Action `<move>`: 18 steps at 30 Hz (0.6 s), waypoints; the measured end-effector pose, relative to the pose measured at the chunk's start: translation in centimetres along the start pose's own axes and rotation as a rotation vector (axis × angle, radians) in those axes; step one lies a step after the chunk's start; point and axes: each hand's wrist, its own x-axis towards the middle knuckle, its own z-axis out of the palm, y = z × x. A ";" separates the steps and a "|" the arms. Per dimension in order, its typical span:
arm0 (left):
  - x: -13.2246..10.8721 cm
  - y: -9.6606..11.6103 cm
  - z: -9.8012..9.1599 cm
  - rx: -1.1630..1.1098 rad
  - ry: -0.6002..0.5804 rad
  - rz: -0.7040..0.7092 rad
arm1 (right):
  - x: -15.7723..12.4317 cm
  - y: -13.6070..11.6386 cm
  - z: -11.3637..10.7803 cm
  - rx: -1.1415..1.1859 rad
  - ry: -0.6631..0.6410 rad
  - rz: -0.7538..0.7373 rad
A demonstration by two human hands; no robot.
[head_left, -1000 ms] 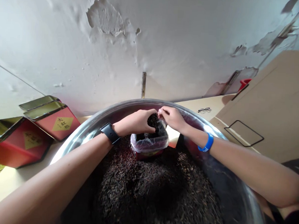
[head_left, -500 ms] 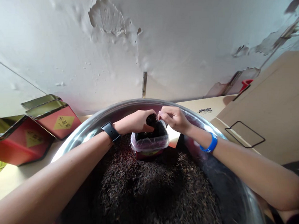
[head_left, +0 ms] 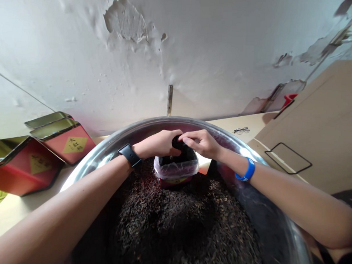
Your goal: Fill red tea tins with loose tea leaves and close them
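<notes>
A big steel basin [head_left: 105, 152] holds a heap of dark loose tea leaves [head_left: 172, 221]. A small tin lined with a clear plastic bag [head_left: 176, 169] stands in the leaves at the far side, filled with tea. My left hand [head_left: 159, 143], a black watch on its wrist, is cupped round a clump of tea above the tin's mouth. My right hand [head_left: 201, 143], with a blue wristband, reaches in beside it, fingers curled and pressed onto the same clump. Both hands touch over the tin.
Red and gold square tins [head_left: 61, 138] with open lids lie on the table at the left. A large cardboard box [head_left: 318, 130] stands at the right, with a pair of glasses [head_left: 240, 130] on the table behind the basin. A peeling white wall rises behind.
My right hand has dropped slightly and moved left onto the clump of tea. The left hand stays cupped over the tin.
</notes>
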 end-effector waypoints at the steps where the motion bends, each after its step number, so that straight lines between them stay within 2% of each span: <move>1: 0.0 0.0 0.0 0.004 -0.003 -0.005 | 0.0 0.0 0.0 -0.017 0.001 0.002; 5: 0.1 -0.1 0.2 0.013 0.025 -0.014 | 0.0 0.1 0.0 -0.025 0.041 0.008; 10: 0.1 0.0 0.0 -0.007 -0.009 -0.010 | 0.0 0.1 0.1 -0.060 -0.027 -0.044; 15: 0.0 0.1 -0.2 0.005 -0.002 -0.019 | -0.1 0.5 0.2 -0.113 -0.011 -0.072; 18: 0.1 0.1 -0.2 -0.001 -0.011 -0.009 | -0.1 0.6 0.3 -0.180 -0.054 -0.136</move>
